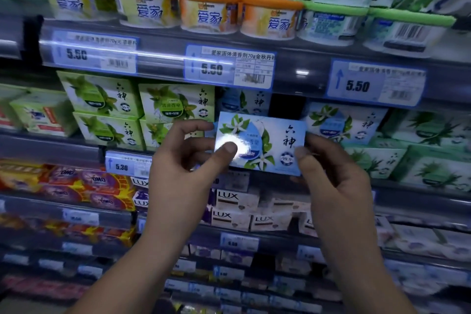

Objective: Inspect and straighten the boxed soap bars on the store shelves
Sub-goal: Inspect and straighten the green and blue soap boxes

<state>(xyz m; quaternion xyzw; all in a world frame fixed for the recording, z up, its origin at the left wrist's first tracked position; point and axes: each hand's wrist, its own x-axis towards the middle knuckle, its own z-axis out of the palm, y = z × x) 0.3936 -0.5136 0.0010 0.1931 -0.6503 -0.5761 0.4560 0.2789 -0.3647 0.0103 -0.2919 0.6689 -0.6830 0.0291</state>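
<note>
Two of my hands hold one pale blue soap box point(265, 135) in front of the soap shelf, clear of the rows behind it. My left hand point(183, 171) pinches the box's left end, with the thumb pressed on the printed front at about 8 o'clock and the other fingers curled round behind the edge. My right hand point(334, 178) pinches the right end the same way, thumb on the front near 4 o'clock. The box faces me with its front label readable. It sits slightly tilted, the right end a little lower than the left.

At 9 to 10 o'clock from the box stand the green soap boxes point(102, 97), stacked two high. At 3 o'clock sits a matching blue box on the shelf point(341, 122), with a dark gap point(285, 107) just above the held box at 12 to 1 o'clock. Higher at 12 o'clock, round tubs point(209, 15) line the upper shelf above the price tags point(229, 69). At 6 o'clock are LUX boxes point(237, 201), and at 8 o'clock purple and yellow OMO packs point(89, 186).
</note>
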